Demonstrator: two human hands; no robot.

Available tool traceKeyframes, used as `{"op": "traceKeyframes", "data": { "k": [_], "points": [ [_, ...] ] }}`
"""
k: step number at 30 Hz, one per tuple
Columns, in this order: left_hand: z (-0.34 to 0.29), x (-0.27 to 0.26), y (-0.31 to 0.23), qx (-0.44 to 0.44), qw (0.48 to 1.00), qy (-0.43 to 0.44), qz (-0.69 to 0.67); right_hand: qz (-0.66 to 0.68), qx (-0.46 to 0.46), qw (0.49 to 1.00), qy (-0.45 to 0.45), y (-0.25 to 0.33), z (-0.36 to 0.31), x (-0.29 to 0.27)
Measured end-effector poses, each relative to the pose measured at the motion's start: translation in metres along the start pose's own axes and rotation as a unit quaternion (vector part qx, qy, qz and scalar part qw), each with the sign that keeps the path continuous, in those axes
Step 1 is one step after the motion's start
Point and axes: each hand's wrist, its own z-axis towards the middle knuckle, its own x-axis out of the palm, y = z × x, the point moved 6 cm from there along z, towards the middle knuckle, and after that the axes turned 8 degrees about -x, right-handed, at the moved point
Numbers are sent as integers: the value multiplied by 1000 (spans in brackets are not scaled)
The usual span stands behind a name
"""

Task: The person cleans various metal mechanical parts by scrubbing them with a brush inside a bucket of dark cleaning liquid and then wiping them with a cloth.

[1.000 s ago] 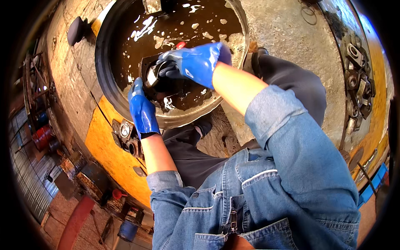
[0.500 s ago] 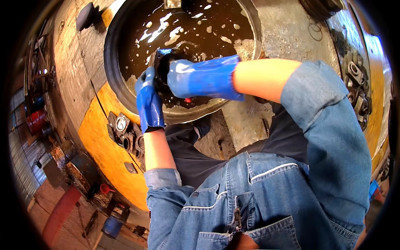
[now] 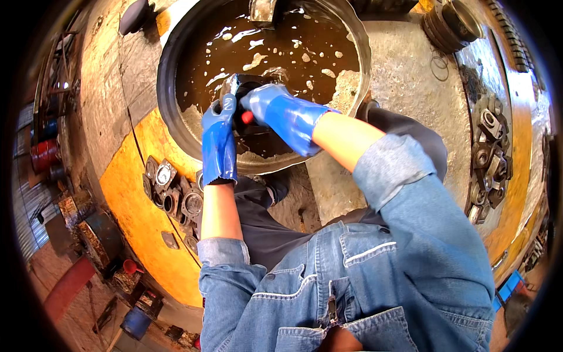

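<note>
Over a round metal basin (image 3: pixel 166 94) of brown, foamy liquid (image 3: pixel 196 67), I hold a dark, hollow metal part (image 3: pixel 248 80) in blue-gloved hands. My left hand (image 3: pixel 219 120) is closed around the part's left side, thumb toward me. At the part's opening is my right hand (image 3: pixel 271 104), its fingers curled round a tool with a red end (image 3: pixel 247 118). The rest of that tool is hidden by the glove and the part, so its kind does not show. Wet highlights gleam on the part's upper edge.
Greasy metal parts (image 3: pixel 170 193) lie on the yellow board at left, and several more (image 3: pixel 491 152) are heaped at right. A metal block (image 3: pixel 263 12) stands at the basin's far side. Round dark rims (image 3: pixel 448 29) and a thin wire ring (image 3: pixel 439 67) lie at far right.
My right hand has turned and drawn its elbow inward, and the red end shows more now. The view has shifted slightly; my left hand still grips the metal part.
</note>
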Motion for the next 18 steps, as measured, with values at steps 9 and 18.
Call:
{"op": "traceKeyframes", "data": {
  "k": [9,18],
  "points": [
    [-14,14,-19,-3,999,26,-30,-116,-22,992,-45,22,-44,-19],
    [6,23,-6,69,992,-75,78,-128,120,984,24,-29,-32,-23]
  ]
}}
